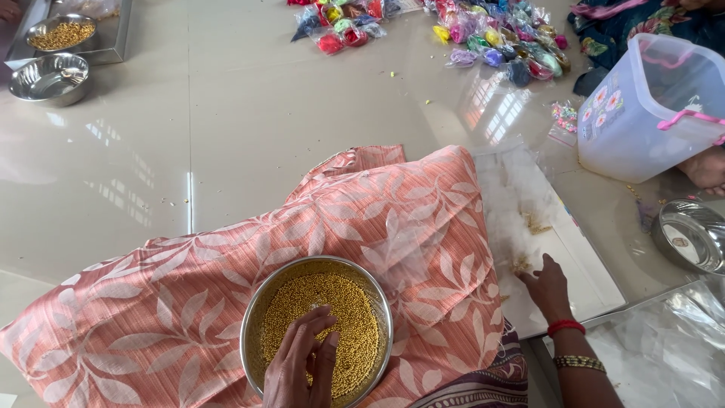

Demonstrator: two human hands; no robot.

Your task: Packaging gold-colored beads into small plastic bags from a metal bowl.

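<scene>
The floor (226, 113) is glossy, pale beige tile with thin joints, and bright window light mirrors off it in white patches near the left and the upper right. Small crumbs lie scattered across it. A peach cushion (151, 302) with a white leaf pattern rests on the floor, and a steel tray (113, 47) sits in the far left corner.

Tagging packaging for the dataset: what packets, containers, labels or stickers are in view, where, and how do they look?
Small clear packets: far floor, top centre to right, heaped, holding bright multicoloured contents.
Plastic tub: right, translucent white, boxy, pink handle.
Flower stickers: on the tub's side, round, pink and white.
Clear plastic bags: on the white board by the right hand, flat, see-through.
No signs or screens.
</scene>
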